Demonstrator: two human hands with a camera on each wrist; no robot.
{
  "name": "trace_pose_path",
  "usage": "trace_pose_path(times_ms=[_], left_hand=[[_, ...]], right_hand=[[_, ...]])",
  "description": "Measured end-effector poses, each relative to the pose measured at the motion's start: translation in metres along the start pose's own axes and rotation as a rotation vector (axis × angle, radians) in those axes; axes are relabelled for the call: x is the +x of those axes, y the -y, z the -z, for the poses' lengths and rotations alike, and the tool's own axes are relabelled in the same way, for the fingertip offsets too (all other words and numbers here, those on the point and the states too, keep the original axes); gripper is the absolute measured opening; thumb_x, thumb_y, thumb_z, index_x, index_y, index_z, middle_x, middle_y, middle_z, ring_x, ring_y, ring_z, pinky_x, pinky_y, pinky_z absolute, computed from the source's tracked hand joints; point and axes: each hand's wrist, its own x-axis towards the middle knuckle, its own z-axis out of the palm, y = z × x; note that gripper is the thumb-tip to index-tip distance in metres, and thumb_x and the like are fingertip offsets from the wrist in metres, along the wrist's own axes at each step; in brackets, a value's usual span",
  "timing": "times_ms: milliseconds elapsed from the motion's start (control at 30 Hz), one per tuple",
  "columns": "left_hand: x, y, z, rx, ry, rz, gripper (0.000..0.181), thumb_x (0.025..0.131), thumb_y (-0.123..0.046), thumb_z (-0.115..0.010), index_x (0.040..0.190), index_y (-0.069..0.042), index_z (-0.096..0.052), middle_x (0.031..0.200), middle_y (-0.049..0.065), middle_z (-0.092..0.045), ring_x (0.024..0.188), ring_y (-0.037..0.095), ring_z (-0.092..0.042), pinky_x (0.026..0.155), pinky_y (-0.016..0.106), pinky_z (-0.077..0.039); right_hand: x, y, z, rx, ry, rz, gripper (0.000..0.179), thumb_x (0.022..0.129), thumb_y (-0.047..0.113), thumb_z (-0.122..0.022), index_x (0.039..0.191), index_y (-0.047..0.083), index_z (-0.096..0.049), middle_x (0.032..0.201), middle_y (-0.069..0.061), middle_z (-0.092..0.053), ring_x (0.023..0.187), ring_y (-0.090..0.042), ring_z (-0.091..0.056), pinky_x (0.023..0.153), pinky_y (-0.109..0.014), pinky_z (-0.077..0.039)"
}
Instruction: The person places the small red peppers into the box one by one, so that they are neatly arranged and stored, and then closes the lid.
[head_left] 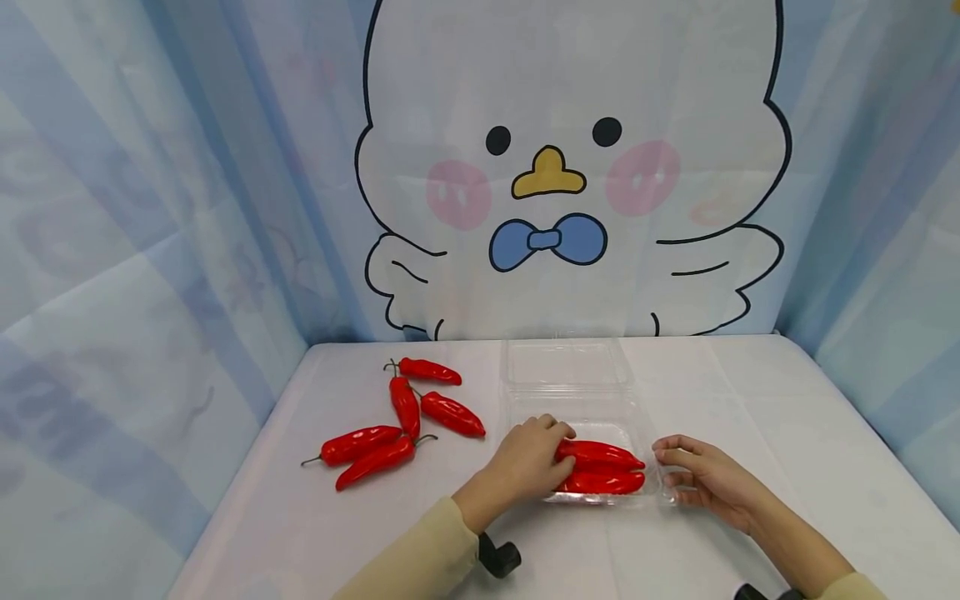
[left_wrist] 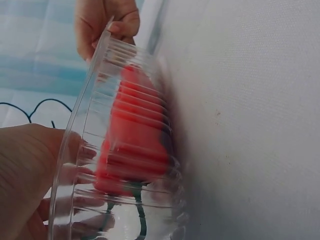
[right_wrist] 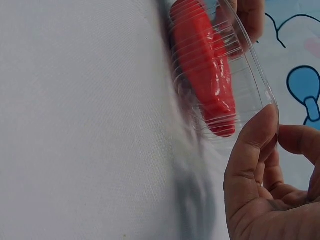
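Note:
A clear plastic clamshell box lies with its lid folded back, and red chili peppers lie side by side inside it. My left hand reaches over the box's left side, thumb and fingers around the stem end of the upper pepper. In the left wrist view, fingers show through the ribbed wall beside blurred red peppers with green stems. My right hand is at the box's right side. In the right wrist view, its thumb and forefinger pinch the box's rim.
Several more red chili peppers lie on the white table, left of the box. The transparent lid rests toward the back edge. Behind the table hangs a curtain with a cartoon bird.

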Motion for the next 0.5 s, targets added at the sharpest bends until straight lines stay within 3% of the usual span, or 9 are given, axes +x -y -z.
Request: trace_pose_path(times_ms=[300, 500], left_hand=[[0.000, 0.009, 0.010, -0.150, -0.082, 0.000, 0.027, 0.100, -0.025, -0.064, 0.125, -0.014, -0.069, 0.118, 0.003, -0.069, 0.101, 0.014, -0.063, 0.091, 0.026, -0.056], [-0.002, 0.016, 0.020, -0.156, -0.136, -0.006, 0.027, 0.100, -0.024, -0.065, 0.124, -0.013, -0.069, 0.118, 0.003, -0.070, 0.106, 0.016, -0.065, 0.092, 0.028, -0.057]], right_hand=[[0.000, 0.000, 0.001, 0.000, 0.003, 0.000, 0.044, 0.106, 0.032, -0.059, 0.134, 0.000, -0.046, 0.110, -0.004, -0.058, 0.085, -0.017, -0.061, 0.075, -0.026, -0.061], [0.000, -0.001, 0.001, 0.009, 0.011, 0.006, 0.043, 0.106, 0.032, -0.058, 0.133, 0.001, -0.046, 0.110, -0.004, -0.058, 0.084, -0.017, -0.061, 0.074, -0.026, -0.060]])
